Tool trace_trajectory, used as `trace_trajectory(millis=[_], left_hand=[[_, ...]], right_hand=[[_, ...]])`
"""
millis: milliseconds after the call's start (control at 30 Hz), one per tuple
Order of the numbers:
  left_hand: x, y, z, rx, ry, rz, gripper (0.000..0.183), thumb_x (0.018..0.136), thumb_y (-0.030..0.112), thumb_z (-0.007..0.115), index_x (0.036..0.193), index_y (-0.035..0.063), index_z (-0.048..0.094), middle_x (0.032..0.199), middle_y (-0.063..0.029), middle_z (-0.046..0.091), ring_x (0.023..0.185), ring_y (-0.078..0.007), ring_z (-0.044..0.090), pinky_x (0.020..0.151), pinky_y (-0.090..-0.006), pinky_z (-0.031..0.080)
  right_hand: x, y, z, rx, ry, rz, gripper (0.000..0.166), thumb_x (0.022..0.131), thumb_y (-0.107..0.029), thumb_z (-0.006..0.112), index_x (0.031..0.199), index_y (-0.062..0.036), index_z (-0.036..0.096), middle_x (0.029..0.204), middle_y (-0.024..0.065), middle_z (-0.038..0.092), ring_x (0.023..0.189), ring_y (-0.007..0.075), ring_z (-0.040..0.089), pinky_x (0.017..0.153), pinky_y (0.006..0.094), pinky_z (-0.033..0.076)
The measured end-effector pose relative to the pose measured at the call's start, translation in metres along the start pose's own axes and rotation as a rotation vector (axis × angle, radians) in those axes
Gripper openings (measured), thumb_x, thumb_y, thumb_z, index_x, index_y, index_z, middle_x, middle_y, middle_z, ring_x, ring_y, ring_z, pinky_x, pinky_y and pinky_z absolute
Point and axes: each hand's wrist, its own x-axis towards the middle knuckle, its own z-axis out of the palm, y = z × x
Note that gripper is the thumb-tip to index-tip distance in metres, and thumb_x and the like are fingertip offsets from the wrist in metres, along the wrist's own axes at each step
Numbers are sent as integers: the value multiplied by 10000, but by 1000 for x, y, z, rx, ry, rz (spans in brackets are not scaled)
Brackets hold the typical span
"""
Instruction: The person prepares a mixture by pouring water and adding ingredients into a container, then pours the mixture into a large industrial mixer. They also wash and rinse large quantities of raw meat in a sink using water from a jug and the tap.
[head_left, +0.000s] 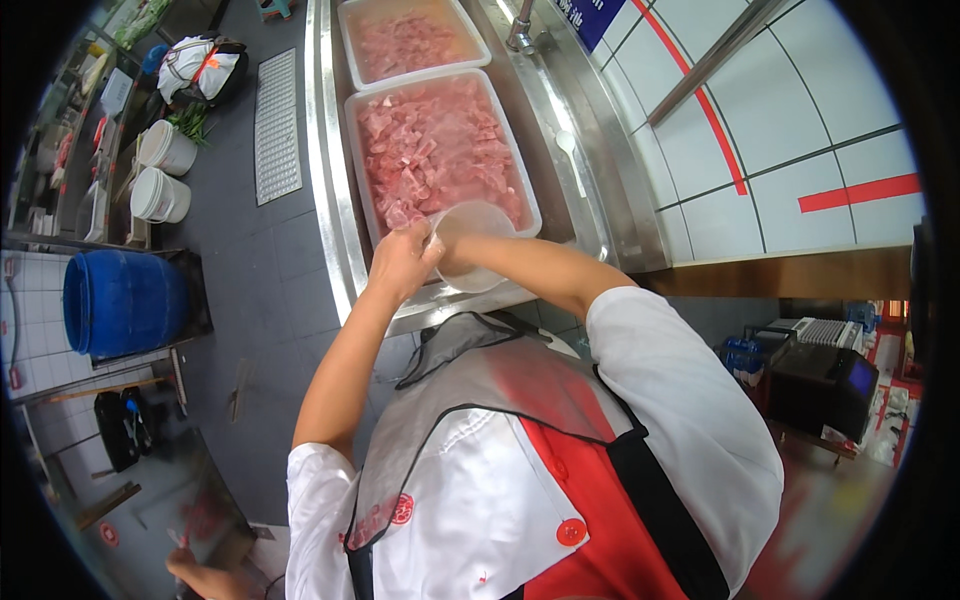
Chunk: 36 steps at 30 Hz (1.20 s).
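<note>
My left hand (406, 256) grips the rim of a translucent round plastic container (480, 271), tilted over the near end of a white plastic tub (531, 191). My right hand (452, 251) reaches into the container's mouth; its fingers are largely hidden, and whether they hold something cannot be told. Pieces of raw pink meat (442, 146) fill the near tub. A second white tub (480, 56) just beyond holds similar meat (409, 41) in cloudy liquid. Both tubs sit in a stainless steel sink (334, 172). To their right lies a white plastic spoon (568, 150).
A metal faucet (521, 37) rises at the sink's far right, beside a white tiled wall (787, 97). On the left stand white lidded buckets (161, 196) and a blue barrel (124, 302). A bent-over person (199, 69) is at far left; another person's hand (199, 574) shows at lower left.
</note>
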Motion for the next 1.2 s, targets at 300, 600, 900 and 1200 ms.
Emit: trace_trajectory(millis=[300, 600, 900, 1200], left_hand=[[0, -8, 0, -72, -5, -37, 298, 821, 275, 616, 860, -18, 574, 818, -255, 626, 817, -440, 605, 725, -498, 462], [-5, -24, 5, -39, 27, -1, 315, 842, 294, 589, 898, -15, 571, 842, -263, 626, 825, -449, 600, 728, -506, 460], [-7, -11, 2, -34, -26, -59, 356, 845, 335, 585, 1008, 23, 631, 885, -252, 649, 874, -431, 618, 772, -492, 480], [-13, -9, -2, -157, 115, 61, 287, 814, 252, 611, 875, -25, 566, 797, -252, 598, 779, -424, 591, 702, -483, 453]], right_hand=[[-20, -9, -44, -20, -135, -19, 336, 825, -356, 606, 1034, -112, 703, 1120, 138, 673, 1072, 334, 623, 929, 418, 479], [-42, -36, -67, -150, -157, 26, 326, 821, -352, 614, 1020, -111, 709, 1086, 137, 684, 1047, 329, 635, 915, 414, 488], [-37, -48, -64, -225, -25, 115, 307, 734, -290, 674, 952, -78, 713, 923, 173, 695, 867, 311, 671, 748, 431, 492], [-11, -25, -39, -70, -85, -36, 272, 752, -221, 650, 976, -79, 711, 934, 169, 694, 866, 313, 667, 751, 428, 499]])
